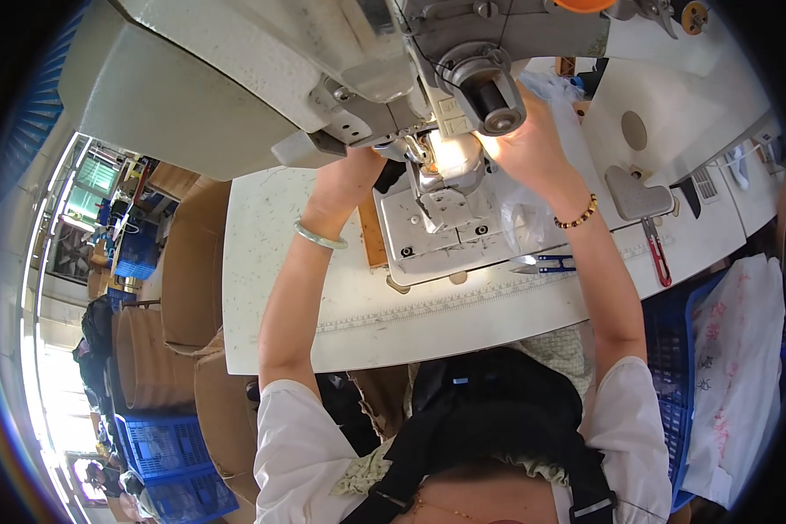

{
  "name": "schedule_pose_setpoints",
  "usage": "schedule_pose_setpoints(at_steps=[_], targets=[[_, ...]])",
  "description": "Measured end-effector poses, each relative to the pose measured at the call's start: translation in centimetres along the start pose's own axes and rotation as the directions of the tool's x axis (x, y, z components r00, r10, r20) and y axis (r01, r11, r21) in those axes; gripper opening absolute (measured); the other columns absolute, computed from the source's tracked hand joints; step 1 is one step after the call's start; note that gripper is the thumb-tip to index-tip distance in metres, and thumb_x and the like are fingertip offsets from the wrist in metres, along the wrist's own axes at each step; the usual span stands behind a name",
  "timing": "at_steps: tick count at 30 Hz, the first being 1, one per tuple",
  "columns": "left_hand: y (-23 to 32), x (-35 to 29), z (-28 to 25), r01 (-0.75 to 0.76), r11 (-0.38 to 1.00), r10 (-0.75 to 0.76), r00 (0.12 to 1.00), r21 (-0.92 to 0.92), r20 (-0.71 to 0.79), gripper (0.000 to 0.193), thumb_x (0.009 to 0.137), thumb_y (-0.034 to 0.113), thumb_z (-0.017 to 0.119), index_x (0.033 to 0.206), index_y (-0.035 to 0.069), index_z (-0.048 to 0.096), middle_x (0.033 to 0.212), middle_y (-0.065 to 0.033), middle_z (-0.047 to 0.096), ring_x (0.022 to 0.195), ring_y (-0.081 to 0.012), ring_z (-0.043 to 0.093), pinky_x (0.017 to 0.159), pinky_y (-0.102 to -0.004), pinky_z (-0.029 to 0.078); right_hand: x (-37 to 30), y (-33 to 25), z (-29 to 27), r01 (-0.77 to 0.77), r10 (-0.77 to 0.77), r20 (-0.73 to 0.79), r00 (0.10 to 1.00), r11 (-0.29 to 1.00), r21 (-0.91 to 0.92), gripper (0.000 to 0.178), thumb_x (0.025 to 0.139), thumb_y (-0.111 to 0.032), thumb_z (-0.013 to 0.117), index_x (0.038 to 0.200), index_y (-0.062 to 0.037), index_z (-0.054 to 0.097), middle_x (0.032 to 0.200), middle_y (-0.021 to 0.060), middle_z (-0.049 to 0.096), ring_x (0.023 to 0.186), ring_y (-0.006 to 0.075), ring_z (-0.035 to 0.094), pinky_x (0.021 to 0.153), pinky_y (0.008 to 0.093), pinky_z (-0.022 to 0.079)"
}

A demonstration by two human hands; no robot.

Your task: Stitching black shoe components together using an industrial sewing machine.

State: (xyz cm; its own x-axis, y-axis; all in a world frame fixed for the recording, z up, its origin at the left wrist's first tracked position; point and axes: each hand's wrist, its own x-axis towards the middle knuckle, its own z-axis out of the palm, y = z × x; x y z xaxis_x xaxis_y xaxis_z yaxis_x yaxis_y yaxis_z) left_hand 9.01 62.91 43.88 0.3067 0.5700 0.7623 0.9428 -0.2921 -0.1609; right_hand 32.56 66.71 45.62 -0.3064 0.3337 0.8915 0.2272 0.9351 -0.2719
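Across the white desk [258, 231], scattered dark lint and, parallel to the front edge, a measuring scale [463, 301]. Near it, blue-handled snips [555, 265], just beside crumpled clear plastic [526, 218]. Farther right, red-handled scissors [658, 255], below a grey, roughly triangular plate [635, 194]. Beyond the desk on the right, a blue crate [670, 349] beside a white sack [729, 384] with red markings. To the left, brown cardboard boxes [194, 271] and, lower down, blue crates [162, 444], one above the other.
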Motion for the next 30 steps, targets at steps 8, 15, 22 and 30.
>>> schedule_pose_setpoints(at_steps=[8, 15, 22, 30], targets=[[2.6, 0.3, -1.0, 0.069, 0.994, -0.075, 0.994, -0.081, -0.078, 0.02, 0.07, 0.0, 0.059, 0.09, -0.001, 0.059, 0.084, -0.02, 0.06, 0.075, -0.0396, 0.056, 0.064, -0.045, 0.045, -0.8, -0.4, -0.5, 0.071, -0.064, 0.045, 0.997, 0.982, -0.176, 0.026, 0.068, -0.001, 0.062, 0.086, -0.0163, 0.071, 0.088, -0.0037, 0.061, 0.087, 0.0156, 0.054, 0.062, 0.0255, 0.048], [4.1, -0.3, -2.2, 0.06, 0.996, -0.06, 0.998, -0.064, 0.007, 0.008, 0.061, 0.002, 0.061, 0.068, 0.003, 0.057, 0.067, -0.0114, 0.054, 0.062, -0.031, 0.056, 0.056, -0.041, 0.045, -1.4, -0.2, -0.7, 0.159, -0.151, 0.095, 0.984, 0.984, -0.084, 0.034, 0.07, 0.006, 0.055, 0.097, -0.0134, 0.063, 0.078, 0.0004, 0.056, 0.085, 0.0207, 0.052, 0.069, 0.0309, 0.048], [5.2, -0.3, -2.6, 0.12, 0.989, -0.121, 0.993, -0.083, -0.009, 0.012, 0.059, -0.002, 0.059, 0.071, 0.0, 0.056, 0.071, -0.012, 0.055, 0.067, -0.0303, 0.056, 0.061, -0.0392, 0.047, -1.8, -0.6, -0.7, 0.165, -0.153, 0.109, 0.982, 0.979, -0.118, 0.043, 0.068, 0.007, 0.055, 0.104, -0.0156, 0.06, 0.082, 0.0016, 0.052, 0.087, 0.0212, 0.051, 0.071, 0.0313, 0.047], [6.7, -0.2, -3.3, 0.182, 0.981, -0.182, 0.983, -0.069, 0.006, 0.022, 0.06, -0.005, 0.061, 0.081, -0.002, 0.056, 0.078, -0.0141, 0.057, 0.075, -0.0319, 0.057, 0.063, -0.0376, 0.048, -1.5, -0.9, -1.1, 0.135, -0.126, 0.14, 0.982, 0.989, -0.061, 0.041, 0.066, 0.008, 0.054, 0.1, -0.0126, 0.064, 0.081, 0.0024, 0.05, 0.088, 0.0215, 0.05, 0.073, 0.0315, 0.047]])
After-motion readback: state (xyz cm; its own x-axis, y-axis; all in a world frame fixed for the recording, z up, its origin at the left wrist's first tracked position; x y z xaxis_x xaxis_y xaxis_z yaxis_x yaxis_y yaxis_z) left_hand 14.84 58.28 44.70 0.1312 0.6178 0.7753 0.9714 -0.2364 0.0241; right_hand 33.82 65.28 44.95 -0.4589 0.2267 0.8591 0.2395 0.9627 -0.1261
